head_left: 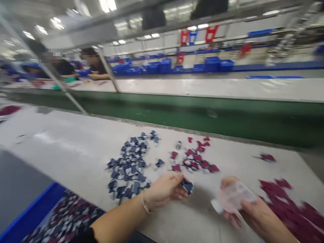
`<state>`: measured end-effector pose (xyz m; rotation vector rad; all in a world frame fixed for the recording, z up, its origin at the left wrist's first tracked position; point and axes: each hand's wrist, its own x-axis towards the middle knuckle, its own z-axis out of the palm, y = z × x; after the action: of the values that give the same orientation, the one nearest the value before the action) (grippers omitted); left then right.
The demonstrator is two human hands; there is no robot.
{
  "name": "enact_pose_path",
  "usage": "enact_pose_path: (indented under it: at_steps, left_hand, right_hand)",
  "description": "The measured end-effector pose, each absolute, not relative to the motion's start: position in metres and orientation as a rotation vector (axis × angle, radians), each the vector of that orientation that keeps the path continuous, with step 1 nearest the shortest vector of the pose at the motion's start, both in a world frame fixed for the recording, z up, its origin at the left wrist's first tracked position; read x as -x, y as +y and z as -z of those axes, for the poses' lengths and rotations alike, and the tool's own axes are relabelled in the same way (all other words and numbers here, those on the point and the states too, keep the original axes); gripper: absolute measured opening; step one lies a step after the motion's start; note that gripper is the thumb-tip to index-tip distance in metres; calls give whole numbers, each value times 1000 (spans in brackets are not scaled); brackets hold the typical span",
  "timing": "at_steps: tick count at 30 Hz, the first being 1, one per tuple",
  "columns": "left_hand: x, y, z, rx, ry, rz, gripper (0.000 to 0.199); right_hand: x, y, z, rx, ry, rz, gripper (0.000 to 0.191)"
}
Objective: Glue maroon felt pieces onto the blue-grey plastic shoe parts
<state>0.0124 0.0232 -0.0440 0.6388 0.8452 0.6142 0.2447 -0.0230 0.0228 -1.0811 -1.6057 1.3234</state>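
My left hand (168, 189), with a thin band at the wrist, pinches a small dark navy piece (187, 186) over the white table. To its right, my right hand (238, 202) holds a translucent whitish plastic item (235, 196), blurred by motion. A pile of navy and white pieces (131, 162) lies left of and beyond my left hand. Beyond the gap between my hands is a cluster of dark red pieces (197, 158). A small upright bottle-like object (178, 145) stands near that cluster.
Dark red pieces (286, 202) are heaped at the right. A blue bin (32, 211) full of mixed pieces sits at the lower left. A green-sided bench (177, 109) runs behind the white table (76, 145). Two people (95, 65) work at the far left.
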Motion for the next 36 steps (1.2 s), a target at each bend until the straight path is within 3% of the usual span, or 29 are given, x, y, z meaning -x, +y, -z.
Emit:
enact_pose_path:
  at_steps: [3, 6, 14, 19, 27, 30, 36]
  left_hand:
    - [-5, 25, 39, -644, 804, -563, 51]
    - [-2, 21, 26, -742, 783, -503, 53]
    - [-10, 8, 25, -1032, 767, -501, 28]
    - [-6, 11, 35, -938, 759, -354, 42]
    - [-5, 16, 35, -782, 690, -477, 31]
    - [-7, 18, 39, -751, 768, -495, 30]
    - [-9, 15, 36, -1020, 953, -410, 47]
  right_hand:
    - [-251, -20, -29, 1118, -1239, -1577, 48]
    - [-249, -14, -39, 1188, -1285, -1518, 52]
    - [-227, -27, -48, 1426, -1454, -1338, 20]
    - [-227, -22, -32, 1259, -1415, -1443, 26]
    - [-239, -24, -25, 946, -1226, -1645, 30]
    - [-243, -22, -21, 956, -1212, -1602, 30]
    - [-241, -21, -19, 1092, -1309, -1567, 31]
